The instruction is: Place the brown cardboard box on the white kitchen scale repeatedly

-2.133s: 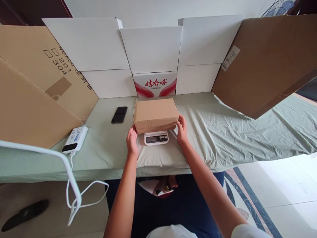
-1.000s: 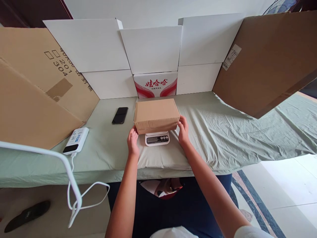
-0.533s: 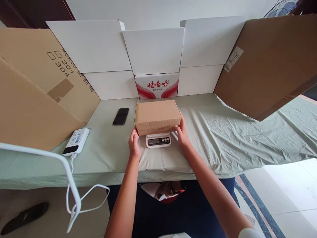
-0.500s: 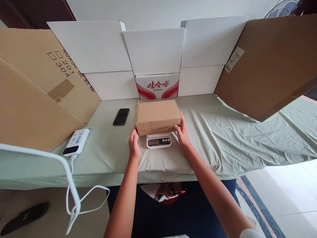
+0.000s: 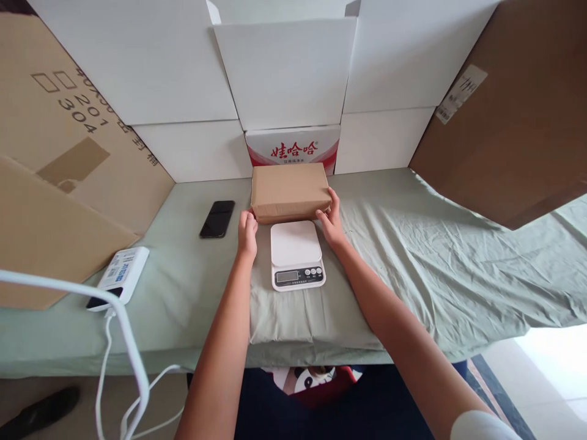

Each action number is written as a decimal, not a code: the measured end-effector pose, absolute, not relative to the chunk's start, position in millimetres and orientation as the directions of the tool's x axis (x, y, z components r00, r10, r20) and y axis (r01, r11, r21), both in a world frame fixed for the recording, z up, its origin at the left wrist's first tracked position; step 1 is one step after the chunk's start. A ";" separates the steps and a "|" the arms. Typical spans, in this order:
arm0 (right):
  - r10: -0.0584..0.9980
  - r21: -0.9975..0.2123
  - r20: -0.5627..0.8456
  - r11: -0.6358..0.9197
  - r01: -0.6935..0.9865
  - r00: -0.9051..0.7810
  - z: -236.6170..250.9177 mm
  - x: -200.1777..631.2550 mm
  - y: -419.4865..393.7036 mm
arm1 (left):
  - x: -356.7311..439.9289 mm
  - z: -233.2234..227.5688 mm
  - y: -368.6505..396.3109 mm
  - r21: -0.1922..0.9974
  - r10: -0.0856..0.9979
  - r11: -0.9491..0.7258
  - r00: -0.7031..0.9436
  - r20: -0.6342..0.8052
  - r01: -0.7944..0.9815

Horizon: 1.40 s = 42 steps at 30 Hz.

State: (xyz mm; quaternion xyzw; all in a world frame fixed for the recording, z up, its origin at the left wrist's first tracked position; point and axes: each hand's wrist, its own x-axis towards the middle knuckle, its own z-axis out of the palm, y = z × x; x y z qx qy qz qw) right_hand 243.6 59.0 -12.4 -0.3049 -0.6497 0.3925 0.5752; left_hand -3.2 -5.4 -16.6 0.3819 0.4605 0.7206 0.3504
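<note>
A closed brown cardboard box (image 5: 291, 186) is held level between my two hands, behind a white digital kitchen scale (image 5: 296, 244). My left hand (image 5: 248, 233) grips the box's near left corner with curled fingers. On the right end, my right hand (image 5: 331, 219) has its thumb at the front face and its fingers along the side. The scale's plate shows bare, and its display and buttons face me. Whether the box's underside touches the cloth is hidden.
A black phone (image 5: 217, 219) lies left of the box. Further left is a white power bank (image 5: 120, 275) with a white cable (image 5: 132, 342). White panels (image 5: 284, 73) and a red-and-white printed carton (image 5: 293, 146) stand behind. Large cardboard sheets (image 5: 499, 116) flank the green cloth (image 5: 413, 244).
Both hands have moved the box back, away from above the scale, so the scale's plate is now uncovered. The camera view has tilted down and come closer.
</note>
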 end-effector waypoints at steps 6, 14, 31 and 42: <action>0.883 -0.897 0.440 0.442 -0.028 -0.161 -15.7 247.0 62.1 | -4.6 -27.7 -0.8 0.951 0.859 -0.271 -0.483 0.169 -0.150; 0.893 -0.908 0.418 0.418 -0.035 -0.167 -8.5 248.0 57.9 | -2.3 -27.3 -0.3 0.943 0.857 -0.284 -0.486 0.170 -0.172; 0.922 -0.935 0.354 0.353 -0.037 -0.160 -16.7 246.9 59.7 | -3.1 -27.6 0.3 0.952 0.860 -0.267 -0.484 0.164 -0.152; 0.929 -0.937 0.350 0.349 -0.027 -0.122 -17.0 246.5 61.2 | -4.1 -28.9 -3.4 0.959 0.849 -0.262 -0.498 0.176 -0.109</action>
